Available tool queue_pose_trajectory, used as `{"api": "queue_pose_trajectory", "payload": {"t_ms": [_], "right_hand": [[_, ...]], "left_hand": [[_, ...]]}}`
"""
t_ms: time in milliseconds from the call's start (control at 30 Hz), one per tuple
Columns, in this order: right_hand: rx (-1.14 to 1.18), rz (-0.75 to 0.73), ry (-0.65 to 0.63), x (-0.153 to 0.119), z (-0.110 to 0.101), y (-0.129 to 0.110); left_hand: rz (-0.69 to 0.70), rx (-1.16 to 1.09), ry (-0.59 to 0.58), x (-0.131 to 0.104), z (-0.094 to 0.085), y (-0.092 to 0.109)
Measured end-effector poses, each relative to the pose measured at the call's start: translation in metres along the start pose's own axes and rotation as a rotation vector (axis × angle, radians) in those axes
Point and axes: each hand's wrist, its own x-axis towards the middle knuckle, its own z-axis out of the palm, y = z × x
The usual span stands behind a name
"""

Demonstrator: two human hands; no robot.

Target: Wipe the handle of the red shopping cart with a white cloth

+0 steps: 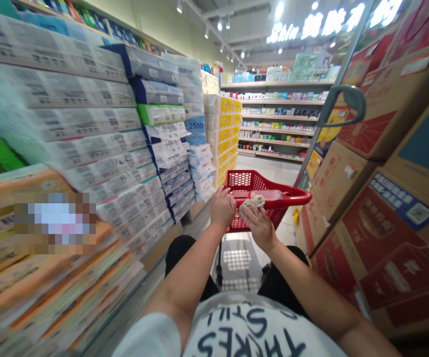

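A red plastic shopping cart (pixel 292 197) with lattice sides stands right in front of my legs. My left hand (pixel 222 207) is closed round the left part of its handle. Beside it, my right hand (pixel 258 224) is closed over a crumpled pale wad (pixel 254 201), perhaps cloth or tissue, at the middle of the handle. Its fingertips partly hide the wad, and I cannot tell whether they also grip the bar. A flat, pinkish transparent pack (pixel 268 195) shows just behind the handle.
High stacks of wrapped paper packs (pixel 106 129) line the left, with orange packs (pixel 98 277) nearest. Cardboard boxes (pixel 363 178) rise on the right beside a post with a grey looped handle (pixel 348 104). Ahead, stocked shelves (pixel 277 116) cross the aisle's far end.
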Motion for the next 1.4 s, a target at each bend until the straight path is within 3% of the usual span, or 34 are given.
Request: {"api": "queue_pose_trajectory", "payload": {"t_ms": [533,733,967,1133,1400], "right_hand": [[0.005,0.071,-0.056,0.032,-0.012,-0.008],[-0.007,0.071,-0.005,0.026,-0.006,-0.014],[0.049,0.152,-0.004,0.048,-0.009,-0.014],[0.059,0.091,0.019,0.040,-0.006,-0.019],[0.124,0.175,0.056,0.057,-0.010,-0.020]], "left_hand": [[0.028,-0.014,-0.016,-0.002,-0.003,-0.002],[0.098,-0.003,-0.039,-0.009,-0.004,-0.007],[0.104,-0.005,-0.051,-0.012,-0.012,-0.002],[0.119,-0.031,-0.021,-0.013,-0.008,-0.005],[0.146,-0.065,0.028,-0.011,-0.007,-0.006]]}}
